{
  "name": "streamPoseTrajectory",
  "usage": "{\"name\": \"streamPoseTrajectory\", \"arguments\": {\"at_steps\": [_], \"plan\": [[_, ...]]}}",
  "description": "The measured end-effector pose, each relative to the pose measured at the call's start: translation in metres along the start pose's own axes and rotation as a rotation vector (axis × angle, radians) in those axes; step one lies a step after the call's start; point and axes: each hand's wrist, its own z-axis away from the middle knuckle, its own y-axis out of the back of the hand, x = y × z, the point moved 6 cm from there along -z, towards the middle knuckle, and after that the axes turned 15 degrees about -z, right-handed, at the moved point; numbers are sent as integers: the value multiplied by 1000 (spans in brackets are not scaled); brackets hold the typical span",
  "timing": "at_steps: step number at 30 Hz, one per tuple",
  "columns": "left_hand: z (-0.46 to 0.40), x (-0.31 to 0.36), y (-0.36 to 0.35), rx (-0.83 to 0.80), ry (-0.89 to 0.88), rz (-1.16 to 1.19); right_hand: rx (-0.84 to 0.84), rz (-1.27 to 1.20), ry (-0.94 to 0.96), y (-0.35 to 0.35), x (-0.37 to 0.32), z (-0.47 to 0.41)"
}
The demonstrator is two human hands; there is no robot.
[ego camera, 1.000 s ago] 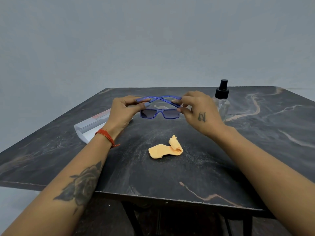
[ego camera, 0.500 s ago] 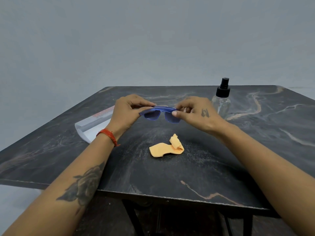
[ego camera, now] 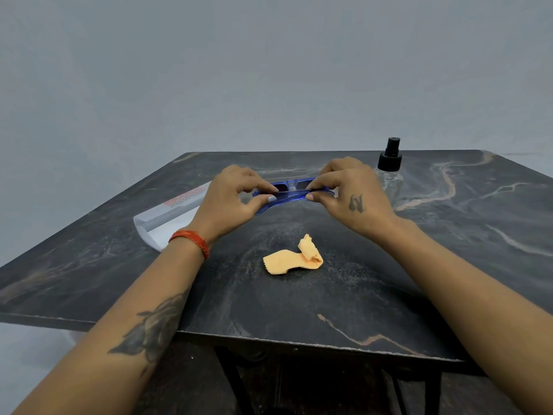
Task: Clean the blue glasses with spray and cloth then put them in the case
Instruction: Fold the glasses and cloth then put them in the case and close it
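The blue glasses (ego camera: 291, 191) are held just above the dark marble table (ego camera: 449, 265), folded flat with the temple arms crossed over the lenses. My left hand (ego camera: 230, 202) pinches their left end between thumb and fingers. My right hand (ego camera: 347, 193) pinches the right end the same way. An orange cloth (ego camera: 291, 259) lies crumpled on the table in front of the glasses. The clear spray bottle (ego camera: 389, 172) with a black pump top stands upright behind my right hand. The white case (ego camera: 167, 217) lies at the left, partly hidden by my left hand.
The table's front edge (ego camera: 299, 342) runs close below the cloth, with a dark metal frame under it. A plain grey wall stands behind the table. Bare tabletop stretches to the right of the bottle.
The temple arms have been folded down and the glasses tipped from upright to lying flat between my hands. Both hands sank slightly toward the table.
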Motion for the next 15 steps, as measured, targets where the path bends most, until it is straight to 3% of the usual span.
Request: {"name": "streamPoseTrajectory", "arguments": {"at_steps": [9,15], "plan": [[8,18,-1,70,-319,-249,-32,189,194,1,-13,15],[14,37,-6,-9,-524,-348,-140,321,270,-3,-17,30]]}}
